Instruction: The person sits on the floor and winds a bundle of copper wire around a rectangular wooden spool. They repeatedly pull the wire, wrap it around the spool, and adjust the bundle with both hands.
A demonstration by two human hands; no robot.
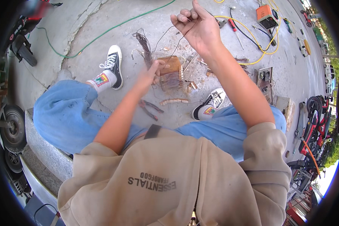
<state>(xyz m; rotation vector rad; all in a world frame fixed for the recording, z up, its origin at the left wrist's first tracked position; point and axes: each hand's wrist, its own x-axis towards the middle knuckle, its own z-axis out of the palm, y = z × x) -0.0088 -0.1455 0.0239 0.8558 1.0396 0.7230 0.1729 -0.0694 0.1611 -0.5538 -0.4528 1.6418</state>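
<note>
On the concrete between my shoes lies a wire-wound coil (171,75), with brown wrapping on its upper part and thin dark copper wire around it. My left hand (156,74) is closed at the coil's left side, holding a bundle of copper wire (144,45) that sticks up past the fingers. Higher and to the right, my right hand (197,26) is raised with curled fingers on a strand of copper wire (178,45). That thin strand runs down toward the coil. Torn brown scraps (192,86) and a pale curved strip (174,101) lie around it.
Pliers (150,109) rest near my lap. A red-handled screwdriver (235,34), yellow cable (260,59) and orange box-shaped machine (267,17) are at the upper right. A green hose (101,34) crosses the upper left. An opened metal casing (264,77) stands beyond my right arm; scooters (316,116) stand farther right.
</note>
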